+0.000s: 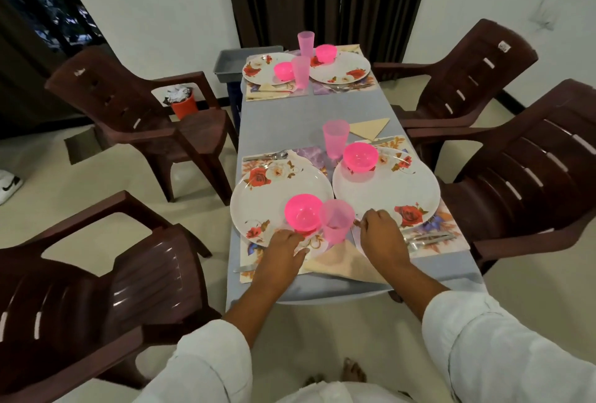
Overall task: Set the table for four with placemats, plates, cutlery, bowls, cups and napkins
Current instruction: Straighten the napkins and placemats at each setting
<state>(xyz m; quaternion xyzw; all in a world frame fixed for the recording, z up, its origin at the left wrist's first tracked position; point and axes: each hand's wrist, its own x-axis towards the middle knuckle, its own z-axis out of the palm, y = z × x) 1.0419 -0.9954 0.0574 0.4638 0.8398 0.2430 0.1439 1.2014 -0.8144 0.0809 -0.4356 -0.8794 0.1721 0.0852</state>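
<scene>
Cream napkin [345, 262], folded to a triangle, lies at the lower centre of the frame near the table's [322, 118] front edge, between your two hands and just below a pink cup [336, 220]. Your left hand [283, 247] lies flat with its fingers straight and close together. Its tips are just beside the napkin's left corner, at the rim of the near-left plate [267, 206], and a pink bowl [303, 212] sits on that plate. Your right hand [380, 235] sits right of the cup with its fingers curled downward; whether they pinch anything cannot be told. Cutlery [429, 238] lies on the placemat [451, 238] right of that hand, below the near-right plate [380, 189]. At the upper centre, two more flowered plates [263, 68] with pink bowls and cups stand on the table's far end. Brown plastic chairs [135, 105] flank both sides.
</scene>
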